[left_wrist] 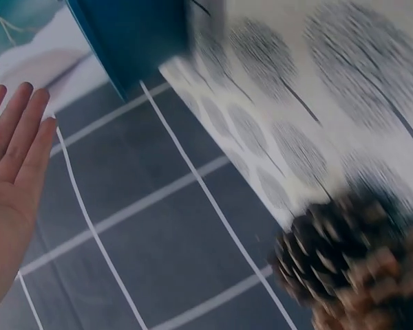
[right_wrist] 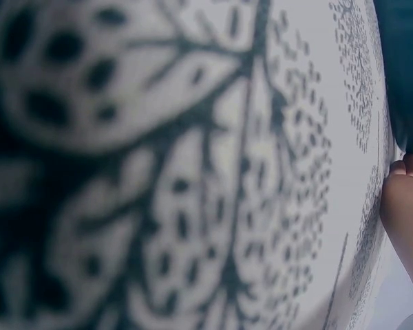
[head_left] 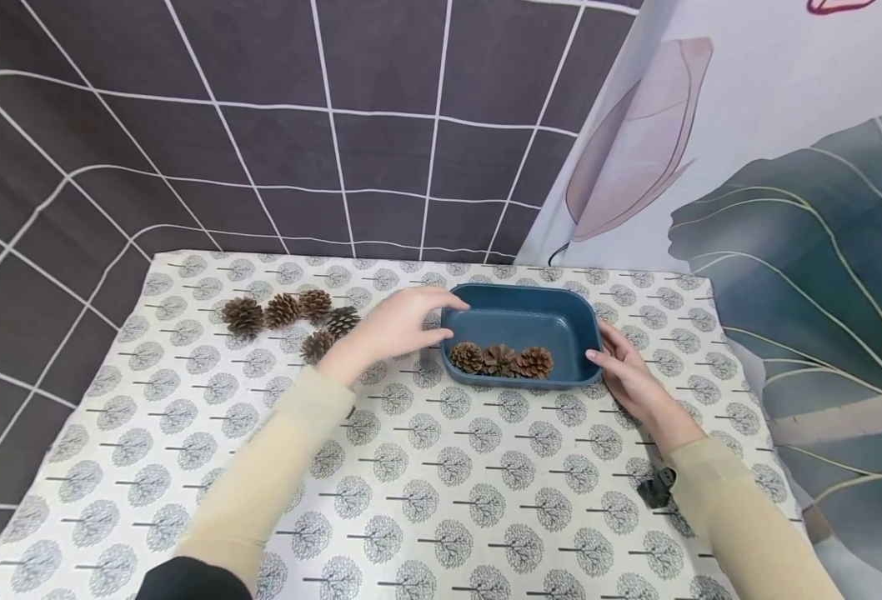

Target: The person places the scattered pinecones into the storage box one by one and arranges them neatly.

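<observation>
A dark blue rectangular plastic tub sits on the patterned cloth with three brown pine cones in a row along its near wall. My right hand grips the tub's right end, thumb over the rim and fingers along the outer wall. At the other end, my left hand is beside the left rim with its fingers extended and nothing in them; the left wrist view shows this palm bare. Several more pine cones lie to the left of my left hand, one of them partly behind the wrist.
A white cloth with grey tree prints covers the table. Behind it hangs a dark sheet with a white grid, and a leaf-patterned curtain borders the right side. A small black object is at my right wrist.
</observation>
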Demonstrator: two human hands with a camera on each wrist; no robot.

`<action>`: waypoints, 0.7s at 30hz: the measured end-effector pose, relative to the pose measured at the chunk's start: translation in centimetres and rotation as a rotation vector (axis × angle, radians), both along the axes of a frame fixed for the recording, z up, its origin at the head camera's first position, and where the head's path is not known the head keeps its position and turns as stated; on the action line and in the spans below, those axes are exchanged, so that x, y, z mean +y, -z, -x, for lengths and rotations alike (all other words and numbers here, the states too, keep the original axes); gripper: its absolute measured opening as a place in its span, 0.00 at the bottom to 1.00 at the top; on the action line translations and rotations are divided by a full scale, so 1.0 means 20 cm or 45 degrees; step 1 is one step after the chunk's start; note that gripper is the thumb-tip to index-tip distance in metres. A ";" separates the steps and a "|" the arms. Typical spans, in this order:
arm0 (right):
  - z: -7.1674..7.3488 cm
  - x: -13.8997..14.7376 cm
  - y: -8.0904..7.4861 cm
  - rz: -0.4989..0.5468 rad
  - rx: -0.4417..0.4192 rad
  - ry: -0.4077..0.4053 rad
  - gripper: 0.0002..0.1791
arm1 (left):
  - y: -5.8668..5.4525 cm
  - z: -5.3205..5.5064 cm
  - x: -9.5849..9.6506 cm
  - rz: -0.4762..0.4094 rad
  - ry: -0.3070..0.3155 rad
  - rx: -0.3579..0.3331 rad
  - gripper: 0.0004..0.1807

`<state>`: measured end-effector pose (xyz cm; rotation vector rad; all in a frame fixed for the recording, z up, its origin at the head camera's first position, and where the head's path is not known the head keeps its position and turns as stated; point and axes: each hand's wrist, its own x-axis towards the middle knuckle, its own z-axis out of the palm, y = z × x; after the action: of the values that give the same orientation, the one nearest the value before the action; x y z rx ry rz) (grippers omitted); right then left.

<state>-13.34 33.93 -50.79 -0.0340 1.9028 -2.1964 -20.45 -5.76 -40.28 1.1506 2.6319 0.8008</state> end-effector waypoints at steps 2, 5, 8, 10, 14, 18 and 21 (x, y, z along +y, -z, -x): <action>0.00 0.00 0.00 0.012 0.002 0.005 0.40 | 0.00 0.00 -0.06 -0.003 -0.053 -0.012 0.25; 0.00 0.00 0.00 0.022 0.000 0.008 0.40 | 0.00 -0.01 -0.16 -0.005 -0.118 -0.013 0.25; 0.00 0.00 0.00 0.021 -0.007 0.012 0.41 | 0.00 -0.02 -0.26 -0.002 -0.160 0.008 0.25; 0.00 0.00 0.00 0.008 -0.014 0.013 0.41 | 0.00 -0.03 -0.32 0.010 -0.184 0.037 0.24; 0.00 0.00 0.00 -0.005 -0.014 0.013 0.41 | 0.00 -0.05 -0.44 0.027 -0.246 0.067 0.24; 0.00 0.00 0.00 0.007 -0.005 0.017 0.40 | 0.02 -0.07 -0.53 0.038 -0.295 0.054 0.24; 0.00 0.00 0.00 0.010 -0.004 0.019 0.40 | 0.04 -0.09 -0.59 0.044 -0.327 0.027 0.24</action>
<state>-13.38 33.87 -50.78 -0.0170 1.8993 -2.2121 -18.69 -17.53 -41.16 0.8267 2.8370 0.7846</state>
